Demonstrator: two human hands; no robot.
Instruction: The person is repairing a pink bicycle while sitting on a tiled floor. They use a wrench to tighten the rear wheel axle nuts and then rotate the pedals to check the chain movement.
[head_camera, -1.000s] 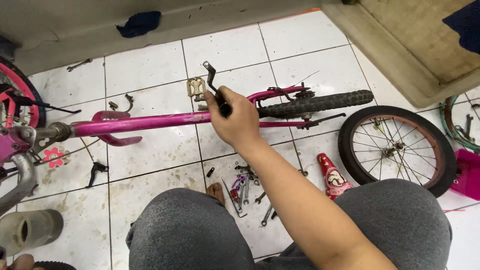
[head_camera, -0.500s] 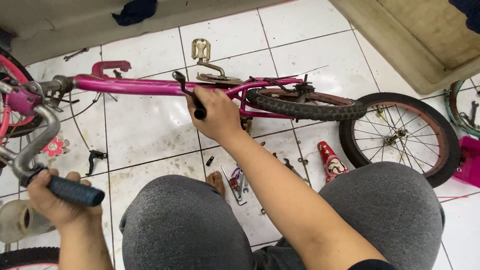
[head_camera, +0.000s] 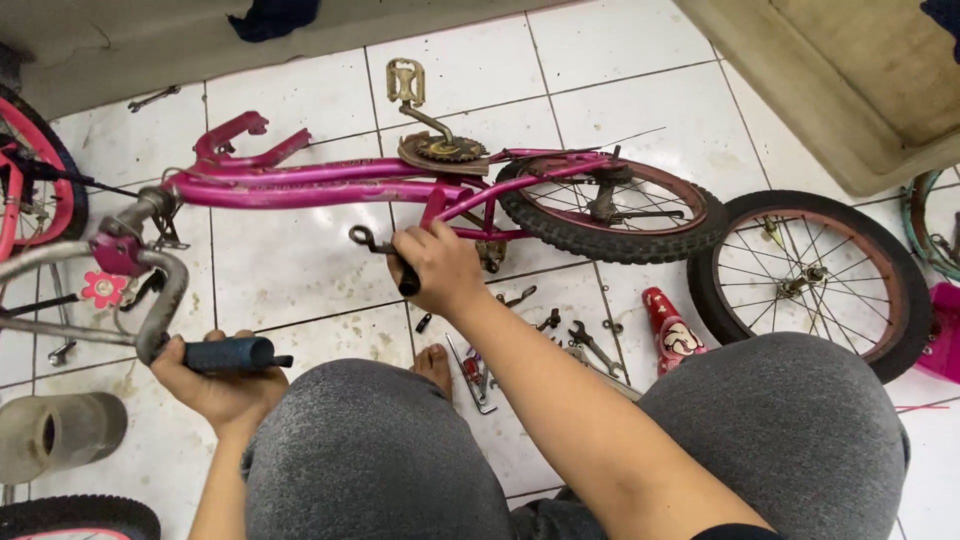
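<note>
Two hands work a pink bicycle frame (head_camera: 300, 185) lying on white tiles. Left hand (head_camera: 215, 385), at eight o'clock, wraps the blue handlebar grip (head_camera: 235, 354). Right hand (head_camera: 440, 265), centre, fists a black crank arm (head_camera: 385, 255) just below the frame.

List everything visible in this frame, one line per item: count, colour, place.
bicycle frame: one, pink, lying on its side across the tiled floor
rear wheel: one, black tyre, mounted in the frame
loose wheel: one, black tyre, flat on the floor at right
pedal: one, yellowish, sticking up from the crank
handlebar grip: one, dark blue, in the left hand
wrenches: several, grey metal, scattered on the tiles near the knees
bottle-like item: one, red and white, by the loose wheel
cloth: one, dark blue, top edge
left hand: gripping the handlebar grip
right hand: closed on a black-handled tool beside the frame
</note>
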